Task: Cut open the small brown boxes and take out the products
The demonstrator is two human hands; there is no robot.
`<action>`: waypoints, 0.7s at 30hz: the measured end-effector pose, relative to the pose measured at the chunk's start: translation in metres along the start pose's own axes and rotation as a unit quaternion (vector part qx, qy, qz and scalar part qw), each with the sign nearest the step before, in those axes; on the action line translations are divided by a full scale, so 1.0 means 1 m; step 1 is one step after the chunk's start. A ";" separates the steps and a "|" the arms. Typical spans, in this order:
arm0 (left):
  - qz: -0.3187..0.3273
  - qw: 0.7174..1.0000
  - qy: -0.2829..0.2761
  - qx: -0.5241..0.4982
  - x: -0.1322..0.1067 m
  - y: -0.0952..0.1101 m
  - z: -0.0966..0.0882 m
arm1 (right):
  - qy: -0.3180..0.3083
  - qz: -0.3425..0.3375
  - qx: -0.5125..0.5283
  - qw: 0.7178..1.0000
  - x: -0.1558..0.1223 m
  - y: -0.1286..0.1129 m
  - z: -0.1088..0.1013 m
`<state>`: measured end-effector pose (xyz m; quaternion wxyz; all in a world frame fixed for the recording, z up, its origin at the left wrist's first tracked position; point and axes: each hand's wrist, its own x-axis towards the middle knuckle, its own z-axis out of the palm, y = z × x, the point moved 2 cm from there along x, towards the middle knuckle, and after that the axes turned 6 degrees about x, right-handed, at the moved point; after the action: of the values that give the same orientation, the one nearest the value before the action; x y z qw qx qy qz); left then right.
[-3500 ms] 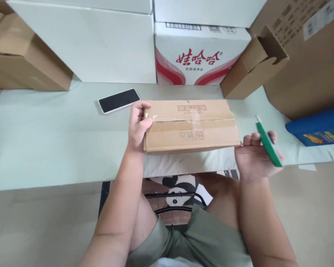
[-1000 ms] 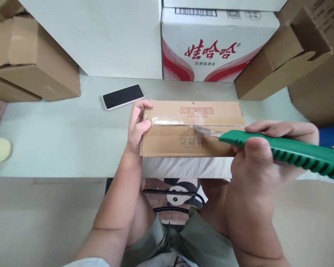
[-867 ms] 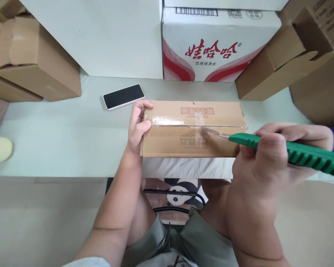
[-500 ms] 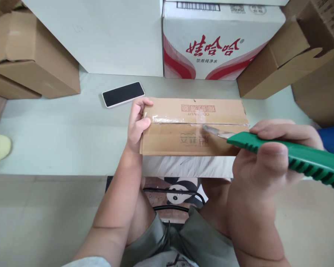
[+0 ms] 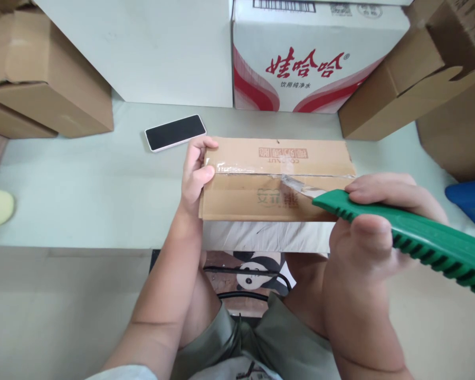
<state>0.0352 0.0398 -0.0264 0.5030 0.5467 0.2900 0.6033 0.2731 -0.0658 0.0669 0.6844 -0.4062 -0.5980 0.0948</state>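
Note:
A brown cardboard box [image 5: 237,198] with printed flaps lies before me at the table's near edge. My left hand [image 5: 196,171] grips its left end, thumb on top and fingers around the far corner. In my right hand [image 5: 374,227] is a green utility knife [image 5: 411,229], held over the box's right part. Its blade points left, and the tip is at the middle seam between the flaps. Clear tape shines along the seam's left half; to the right the seam shows a slit. The palm side of my right hand is hidden.
A phone [image 5: 176,133] lies behind the box. At the back stand a white-and-red carton [image 5: 301,95] and a white panel [image 5: 174,53]. Cardboard boxes flank both sides, one at left [image 5: 71,79], one at right [image 5: 383,100]. A blue object [image 5: 467,198] sits far right.
The knife has moved slightly left along the seam, with my right hand shifting the same way. My left hand and the box stay nearly where they were.

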 end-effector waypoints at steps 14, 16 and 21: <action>0.004 1.000 -0.008 -0.004 0.000 -0.002 -0.001 | 0.007 -0.028 -0.016 0.999 -0.001 0.004 -0.001; 0.001 1.000 -0.003 -0.004 0.000 -0.002 -0.001 | -0.006 -0.021 -0.023 1.000 -0.001 0.000 -0.002; -0.005 1.000 -0.009 0.003 0.000 -0.004 -0.002 | -0.060 0.111 -0.063 0.990 0.000 -0.025 0.000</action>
<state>0.0345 0.0415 -0.0299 0.5067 0.5525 0.2901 0.5949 0.2640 -0.0823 0.0837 0.6060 -0.5057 -0.5937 0.1566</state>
